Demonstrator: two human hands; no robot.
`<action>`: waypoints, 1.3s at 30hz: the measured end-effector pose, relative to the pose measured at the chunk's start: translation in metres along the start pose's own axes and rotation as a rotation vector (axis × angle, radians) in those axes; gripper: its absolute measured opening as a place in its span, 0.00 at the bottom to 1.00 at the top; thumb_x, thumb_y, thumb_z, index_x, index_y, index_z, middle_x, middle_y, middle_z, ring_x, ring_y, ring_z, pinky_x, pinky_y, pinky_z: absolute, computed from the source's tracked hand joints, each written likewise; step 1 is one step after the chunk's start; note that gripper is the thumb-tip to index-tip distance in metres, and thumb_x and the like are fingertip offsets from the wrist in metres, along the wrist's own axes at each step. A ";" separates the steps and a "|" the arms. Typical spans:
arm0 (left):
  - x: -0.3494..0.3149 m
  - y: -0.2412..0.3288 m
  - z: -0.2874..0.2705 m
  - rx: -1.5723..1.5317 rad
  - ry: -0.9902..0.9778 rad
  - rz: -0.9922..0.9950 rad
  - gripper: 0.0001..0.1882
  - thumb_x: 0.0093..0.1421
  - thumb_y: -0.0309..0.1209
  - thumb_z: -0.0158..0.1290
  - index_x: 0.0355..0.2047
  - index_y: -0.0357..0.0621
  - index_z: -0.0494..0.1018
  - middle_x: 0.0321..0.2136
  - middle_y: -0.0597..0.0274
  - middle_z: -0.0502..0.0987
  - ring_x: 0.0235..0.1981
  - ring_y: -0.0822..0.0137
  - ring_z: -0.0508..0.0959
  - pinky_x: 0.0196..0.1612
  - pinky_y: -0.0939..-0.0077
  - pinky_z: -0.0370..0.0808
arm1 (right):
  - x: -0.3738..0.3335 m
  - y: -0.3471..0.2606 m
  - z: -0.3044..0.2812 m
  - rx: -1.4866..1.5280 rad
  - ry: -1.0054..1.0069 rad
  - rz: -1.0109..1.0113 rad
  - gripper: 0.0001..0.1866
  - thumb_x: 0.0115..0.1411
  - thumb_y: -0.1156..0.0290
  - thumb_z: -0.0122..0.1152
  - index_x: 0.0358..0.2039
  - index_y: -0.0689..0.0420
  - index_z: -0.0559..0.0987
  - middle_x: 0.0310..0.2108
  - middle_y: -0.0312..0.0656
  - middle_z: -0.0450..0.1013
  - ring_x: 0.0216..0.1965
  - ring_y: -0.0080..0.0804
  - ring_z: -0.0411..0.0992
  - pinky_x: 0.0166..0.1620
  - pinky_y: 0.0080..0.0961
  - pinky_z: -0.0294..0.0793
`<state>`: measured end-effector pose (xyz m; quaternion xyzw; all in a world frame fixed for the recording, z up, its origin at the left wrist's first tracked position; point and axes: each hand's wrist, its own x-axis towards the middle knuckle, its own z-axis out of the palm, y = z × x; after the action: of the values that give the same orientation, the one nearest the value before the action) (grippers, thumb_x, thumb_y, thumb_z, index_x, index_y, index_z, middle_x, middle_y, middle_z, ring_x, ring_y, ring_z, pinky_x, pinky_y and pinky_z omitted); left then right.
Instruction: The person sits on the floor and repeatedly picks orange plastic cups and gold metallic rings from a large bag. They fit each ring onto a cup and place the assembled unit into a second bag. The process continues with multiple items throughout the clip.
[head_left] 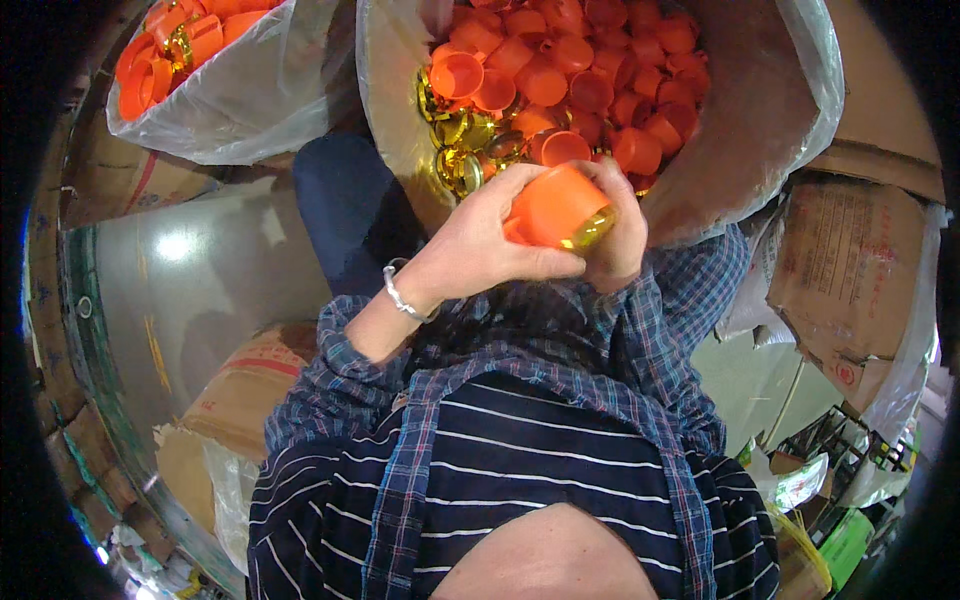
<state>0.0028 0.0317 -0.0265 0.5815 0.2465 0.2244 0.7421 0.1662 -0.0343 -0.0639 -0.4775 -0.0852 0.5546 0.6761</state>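
Observation:
An orange plastic cup point(562, 203) lies tilted between my hands, just above the near edge of a large lined bag point(785, 120). My left hand point(482, 238) is wrapped round one end of it, the thumb along the near side. My right hand point(622, 232) closes on the other end, where a shiny gold lid point(590, 230) shows at the rim. Whether the lid sits fully on the cup cannot be made out, as my fingers cover part of it. Inside the bag are many loose orange cups point(540, 80) and a heap of gold lids point(460, 150) at its left side.
At the upper left stands a second clear-lined bag point(260, 110) with orange cups and some gold pieces. Cardboard boxes stand to the right point(850, 270) and lower left point(245, 385). A crate with packets point(830, 450) is at the lower right.

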 end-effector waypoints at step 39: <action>0.036 -0.058 0.012 -0.848 0.475 -0.214 0.17 0.72 0.38 0.46 0.55 0.42 0.70 0.49 0.63 0.76 0.50 0.68 0.76 0.56 0.70 0.72 | 0.015 0.034 -0.002 -1.198 0.066 -1.125 0.27 0.52 0.67 0.67 0.52 0.63 0.73 0.48 0.53 0.72 0.48 0.50 0.70 0.53 0.38 0.71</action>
<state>0.0408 0.0322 -0.0848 0.1327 0.3540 0.3539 0.8555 0.1500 -0.0257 -0.0961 -0.6592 -0.5736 -0.0211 0.4857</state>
